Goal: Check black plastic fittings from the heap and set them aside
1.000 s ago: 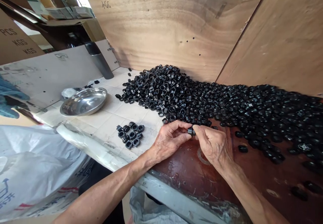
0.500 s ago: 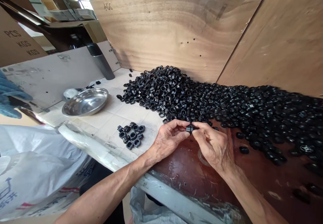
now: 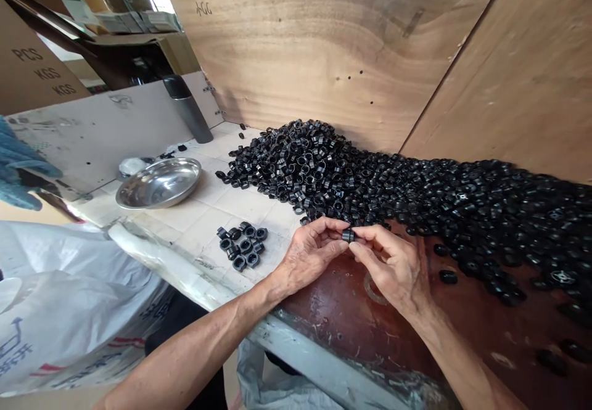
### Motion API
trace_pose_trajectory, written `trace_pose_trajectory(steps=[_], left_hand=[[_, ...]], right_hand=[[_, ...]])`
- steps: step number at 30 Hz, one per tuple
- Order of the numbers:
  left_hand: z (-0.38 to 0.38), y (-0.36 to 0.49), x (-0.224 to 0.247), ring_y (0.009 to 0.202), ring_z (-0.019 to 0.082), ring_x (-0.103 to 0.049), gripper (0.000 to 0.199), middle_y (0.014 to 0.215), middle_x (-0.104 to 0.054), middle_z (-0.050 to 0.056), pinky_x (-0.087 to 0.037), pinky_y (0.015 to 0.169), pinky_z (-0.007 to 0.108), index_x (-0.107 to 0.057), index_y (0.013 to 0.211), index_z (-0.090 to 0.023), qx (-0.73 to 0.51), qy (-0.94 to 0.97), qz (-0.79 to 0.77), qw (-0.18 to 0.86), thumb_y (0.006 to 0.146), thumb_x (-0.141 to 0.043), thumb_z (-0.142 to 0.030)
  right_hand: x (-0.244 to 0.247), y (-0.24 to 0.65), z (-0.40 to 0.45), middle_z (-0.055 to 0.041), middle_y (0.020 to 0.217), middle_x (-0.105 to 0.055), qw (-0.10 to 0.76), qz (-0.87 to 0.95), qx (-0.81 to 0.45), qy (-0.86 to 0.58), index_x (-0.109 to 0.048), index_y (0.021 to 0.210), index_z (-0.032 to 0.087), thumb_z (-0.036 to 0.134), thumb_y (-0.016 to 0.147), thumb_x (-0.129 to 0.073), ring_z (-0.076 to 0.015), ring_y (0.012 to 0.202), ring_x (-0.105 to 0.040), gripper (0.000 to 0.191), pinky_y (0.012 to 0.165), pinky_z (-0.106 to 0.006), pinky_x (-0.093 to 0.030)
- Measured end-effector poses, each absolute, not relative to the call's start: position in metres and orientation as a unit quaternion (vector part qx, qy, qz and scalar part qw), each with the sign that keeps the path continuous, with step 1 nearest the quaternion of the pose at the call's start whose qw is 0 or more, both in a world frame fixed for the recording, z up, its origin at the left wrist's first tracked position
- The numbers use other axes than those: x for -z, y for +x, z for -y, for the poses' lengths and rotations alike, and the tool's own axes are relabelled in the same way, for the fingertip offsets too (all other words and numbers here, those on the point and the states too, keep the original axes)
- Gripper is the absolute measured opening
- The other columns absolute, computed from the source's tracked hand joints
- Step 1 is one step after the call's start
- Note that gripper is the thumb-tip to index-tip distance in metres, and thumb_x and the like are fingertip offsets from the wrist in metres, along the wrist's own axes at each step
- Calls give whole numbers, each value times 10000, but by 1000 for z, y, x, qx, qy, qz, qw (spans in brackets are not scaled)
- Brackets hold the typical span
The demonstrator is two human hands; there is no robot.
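Observation:
Between my two hands, above the reddish-brown board [image 3: 324, 317], is a small black ring-shaped plastic part [image 3: 348, 235]. My left hand [image 3: 309, 246] pinches it from the left with thumb and fingertips. From the right, the thumb and forefinger of my right hand [image 3: 393, 265] close on the same part. Just behind my hands rises a heap of black plastic rings [image 3: 300, 163]. It runs rightward into a wide spread of black round pieces [image 3: 481, 213], some with a pale cross pattern. Left of my left hand, a small cluster of black parts [image 3: 243, 246] lies on the pale tabletop.
A shallow metal bowl [image 3: 160, 183] and a dark grey flask [image 3: 187, 109] stand on the left. Wooden panels [image 3: 324, 52] wall off the back. White sacks [image 3: 69, 305] sit below the table's left edge, and a blue glove [image 3: 21, 166] hangs at far left.
My right thumb and forefinger have shifted slightly on the black part, showing more of it. My left hand keeps its pinch. The whole view has moved slightly.

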State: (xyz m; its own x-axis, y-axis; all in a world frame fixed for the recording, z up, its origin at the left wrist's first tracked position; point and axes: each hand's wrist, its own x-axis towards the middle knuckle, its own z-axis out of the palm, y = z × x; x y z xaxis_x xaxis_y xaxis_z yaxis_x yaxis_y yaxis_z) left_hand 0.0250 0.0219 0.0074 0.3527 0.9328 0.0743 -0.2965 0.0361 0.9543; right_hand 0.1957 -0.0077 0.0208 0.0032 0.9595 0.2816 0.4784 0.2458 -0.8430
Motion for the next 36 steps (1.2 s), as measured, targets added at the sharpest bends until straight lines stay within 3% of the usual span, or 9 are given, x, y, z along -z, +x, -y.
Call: trace_pose_trajectory(steps=[3, 7, 11, 14, 17, 19, 23, 28, 36], left_hand=[[-22, 24, -2, 897, 184, -728, 250, 995, -750, 71, -592, 861, 334, -668, 1109, -150, -467, 570, -325, 593, 881, -718, -237], [-25, 20, 5, 981, 190, -709, 237, 1075, -732, 68, -576, 903, 349, -657, 1159, -178, -454, 748, -334, 350, 927, -621, -144], [-19, 6, 7, 1130, 201, -664, 294, 1187, -696, 95, -550, 988, 371, -592, 1235, -188, -396, 839, -281, 246, 969, -514, -93], [-6, -16, 4, 1092, 190, -666, 315, 1171, -682, 89, -569, 924, 332, -561, 1272, -203, -316, 877, -280, 231, 989, -463, -106], [4, -42, -6, 963, 192, -668, 328, 1089, -669, 87, -571, 818, 309, -598, 1226, -187, -190, 915, -305, 183, 939, -479, -80], [5, -56, -14, 895, 214, -643, 251, 970, -657, 87, -557, 782, 334, -658, 1044, -166, -109, 925, -347, 111, 880, -503, -54], [-11, -57, -18, 837, 253, -583, 201, 814, -602, 101, -524, 755, 386, -609, 732, -172, -63, 893, -445, -26, 917, -530, -181], [-41, -20, 9, 931, 270, -593, 127, 969, -606, 127, -525, 823, 411, -602, 1013, -141, -194, 815, -546, 14, 903, -557, -186], [-44, 27, 34, 941, 244, -597, 199, 911, -598, 74, -565, 834, 380, -586, 942, -202, -245, 843, -469, 91, 838, -538, -39]], right_hand=[[-22, 193, 7, 7, 633, -657, 420, 613, -321, -588, -698, 906, 200, 385, 875, -652, -155, 564, -605, 193, 574, -263, -460], [-17, 192, 5, 36, 499, -564, 414, 520, -447, -599, -641, 737, 197, 404, 860, -660, -125, 490, -516, 241, 545, -252, -408], [-2, 190, 6, 36, 566, -567, 404, 461, -578, -538, -579, 642, 184, 390, 844, -662, -85, 431, -460, 301, 511, -250, -390], [2, 186, 11, 14, 598, -604, 309, 510, -597, -537, -580, 660, 183, 404, 885, -603, -99, 440, -511, 316, 501, -246, -398], [-3, 187, 13, 5, 526, -590, 210, 587, -535, -571, -557, 631, 200, 471, 919, -555, -131, 437, -543, 396, 491, -252, -382], [-7, 193, 10, 0, 531, -595, 189, 641, -411, -620, -549, 622, 210, 478, 920, -561, -149, 482, -564, 401, 523, -263, -375], [0, 208, 0, -41, 795, -684, 219, 668, -172, -690, -638, 883, 213, 303, 873, -609, -207, 722, -641, 96, 643, -293, -426], [19, 217, -6, -144, 1207, -595, 252, 706, -76, -657, -548, 1320, 178, 227, 877, -583, -265, 960, -665, 447, 752, -346, -508], [23, 222, -9, -117, 1125, -574, 245, 734, -80, -629, -588, 1230, 194, 163, 893, -552, -251, 923, -647, 341, 783, -361, -524]])
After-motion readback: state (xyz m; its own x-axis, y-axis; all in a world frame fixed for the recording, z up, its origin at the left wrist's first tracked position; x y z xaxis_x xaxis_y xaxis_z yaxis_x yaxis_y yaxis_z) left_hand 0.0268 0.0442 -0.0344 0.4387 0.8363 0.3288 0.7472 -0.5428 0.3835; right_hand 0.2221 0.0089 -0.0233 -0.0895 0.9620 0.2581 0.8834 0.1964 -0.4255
